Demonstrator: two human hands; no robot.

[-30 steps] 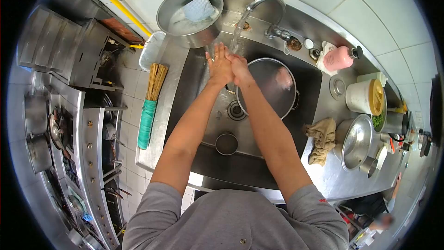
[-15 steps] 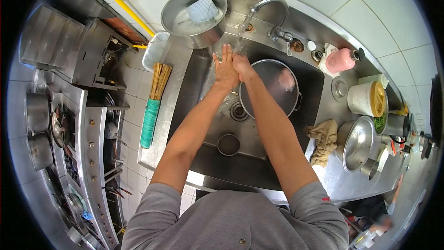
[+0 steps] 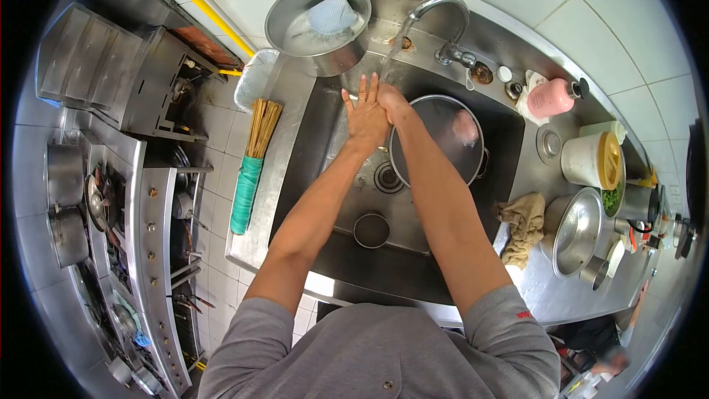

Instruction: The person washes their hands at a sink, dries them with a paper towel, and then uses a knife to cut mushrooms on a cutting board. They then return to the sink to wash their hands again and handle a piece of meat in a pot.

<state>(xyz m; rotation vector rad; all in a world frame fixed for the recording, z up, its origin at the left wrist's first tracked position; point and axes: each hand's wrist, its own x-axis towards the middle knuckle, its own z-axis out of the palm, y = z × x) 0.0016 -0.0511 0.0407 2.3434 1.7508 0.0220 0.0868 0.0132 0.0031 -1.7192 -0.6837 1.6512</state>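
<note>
My left hand (image 3: 365, 120) is over the sink (image 3: 317, 148), back up, with its fingers spread toward the wall. My right hand (image 3: 395, 106) is closed against the thumb side of the left; the left thumb is hidden there. Water runs from the curved faucet (image 3: 437, 4) in a stream just beyond both hands. To the right of them, in the basin, stands a large round pot (image 3: 436, 140) of water with a pinkish lump (image 3: 464, 128) in it. A small round metal container (image 3: 371, 230) lies nearer me on the basin floor.
A steel pot (image 3: 325, 59) with a blue-white cloth (image 3: 331, 14) stands at the back left. A green-wrapped stick brush (image 3: 247, 192) lies along the left edge. To the right are a pink pump bottle (image 3: 550, 97), a brown rag (image 3: 524, 225), a metal bowl (image 3: 576, 233) and a yellow-lidded tub (image 3: 587, 159).
The view has shifted slightly, moving the scene a little to the right. My left fingers are spread wider, and my right hand remains closed against the left.
</note>
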